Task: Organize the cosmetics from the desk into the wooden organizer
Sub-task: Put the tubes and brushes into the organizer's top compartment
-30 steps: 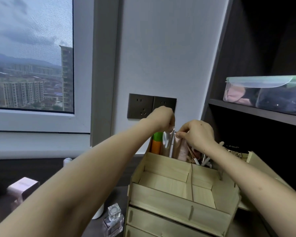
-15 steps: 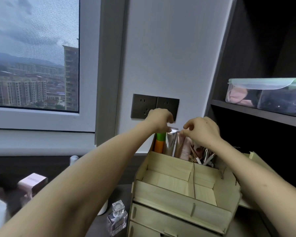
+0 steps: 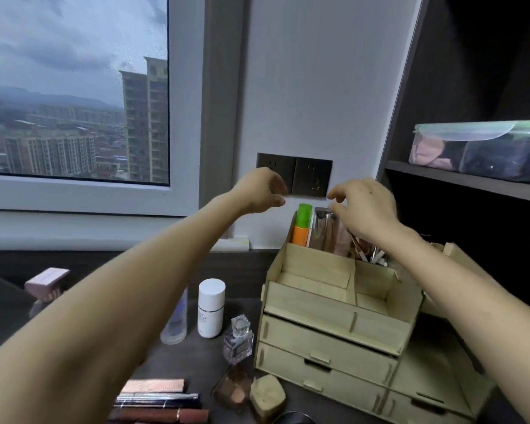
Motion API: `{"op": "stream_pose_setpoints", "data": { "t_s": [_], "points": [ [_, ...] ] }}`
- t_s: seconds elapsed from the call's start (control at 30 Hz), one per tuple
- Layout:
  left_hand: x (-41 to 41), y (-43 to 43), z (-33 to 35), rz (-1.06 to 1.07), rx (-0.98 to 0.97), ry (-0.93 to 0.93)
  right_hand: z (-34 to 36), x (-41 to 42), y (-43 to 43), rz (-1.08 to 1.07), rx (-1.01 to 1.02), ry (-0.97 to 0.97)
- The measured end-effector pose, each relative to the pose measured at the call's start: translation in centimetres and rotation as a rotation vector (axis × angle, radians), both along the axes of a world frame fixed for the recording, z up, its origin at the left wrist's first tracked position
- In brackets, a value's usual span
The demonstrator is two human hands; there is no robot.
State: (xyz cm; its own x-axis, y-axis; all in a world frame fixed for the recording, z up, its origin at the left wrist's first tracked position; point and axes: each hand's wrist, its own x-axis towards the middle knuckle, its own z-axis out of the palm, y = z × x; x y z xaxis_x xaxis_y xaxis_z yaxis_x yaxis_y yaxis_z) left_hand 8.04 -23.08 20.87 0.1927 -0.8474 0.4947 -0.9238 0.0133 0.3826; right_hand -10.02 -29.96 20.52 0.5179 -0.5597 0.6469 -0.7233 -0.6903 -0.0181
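Wooden organizer (image 3: 334, 313) sits below my fingers, its back compartment holding a green-capped orange tube (image 3: 302, 225) and a silver tube (image 3: 322, 232) just under my right hand (image 3: 366, 206), whose fingers hang loosely curled and hold nothing. My left hand (image 3: 259, 191) hovers apart from it, fingers slackly bent and empty, in front of the dark wall socket (image 3: 311, 175). Far below my left fingers, on the desk (image 3: 239, 276), stand a white bottle (image 3: 211, 307) and a perfume bottle (image 3: 238, 341), with lipsticks (image 3: 162, 416) nearer me.

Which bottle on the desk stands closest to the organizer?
The small clear perfume bottle with the cube stopper, just off the wooden organizer's left side. The white bottle and the translucent bottle stand farther left.
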Motion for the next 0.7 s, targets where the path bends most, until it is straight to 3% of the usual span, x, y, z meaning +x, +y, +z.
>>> {"op": "stream_pose_setpoints", "data": {
  "t_s": [0.2, 0.37, 0.7],
  "points": [
    [0.4, 2.3, -0.5, 0.008, -0.016, -0.034, -0.9, 2.7, -2.9, -0.119, 0.112, 0.134],
    [0.8, 2.4, -0.6, 0.008, -0.035, -0.057, -0.8, 4.2, -4.7, -0.126, 0.062, 0.227],
    [1.5, 1.7, -1.5, 0.011, -0.03, -0.062, -0.6, 5.2, -6.0, -0.085, 0.045, 0.161]
  ]
}}
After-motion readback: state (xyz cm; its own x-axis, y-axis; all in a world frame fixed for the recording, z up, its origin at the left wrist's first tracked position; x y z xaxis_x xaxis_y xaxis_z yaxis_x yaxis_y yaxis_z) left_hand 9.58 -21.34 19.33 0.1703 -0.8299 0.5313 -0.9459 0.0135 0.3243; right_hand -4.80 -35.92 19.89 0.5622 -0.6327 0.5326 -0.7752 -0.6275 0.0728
